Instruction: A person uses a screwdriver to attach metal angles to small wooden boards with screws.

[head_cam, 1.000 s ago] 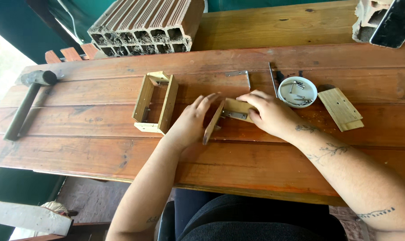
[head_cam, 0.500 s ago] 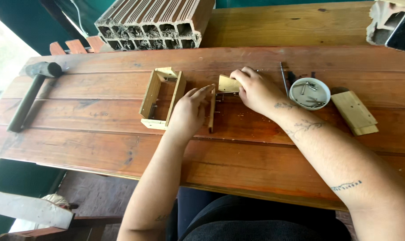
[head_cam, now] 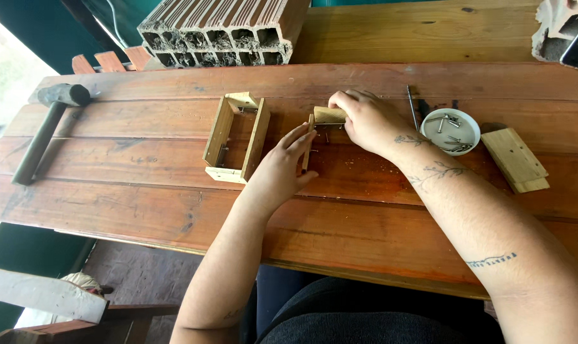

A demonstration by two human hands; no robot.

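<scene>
Wood pieces: a thin wooden slat [head_cam: 307, 145] stands on edge on the wooden table [head_cam: 142, 204], near its middle; a short wooden block [head_cam: 329, 115] meets the slat's far end at a right angle.
Right hand: the right hand [head_cam: 365, 121] closes over the block, fingers curled on its top, holding it against the slat.
Left hand: the left hand [head_cam: 282, 169] lies open, fingers stretched flat against the slat's left side, steadying it.
Finished frame: a small rectangular wooden frame [head_cam: 237, 137] lies just left of the left hand, apart from it.
Nails: a white dish of nails [head_cam: 450, 130] sits right of the right hand.
Spare wood: stacked slats [head_cam: 514, 159] lie right of the dish.
Hammer: a mallet [head_cam: 45, 127] rests at the table's left end.
Brick: a hollow clay brick [head_cam: 222, 25] lies at the far edge.
</scene>
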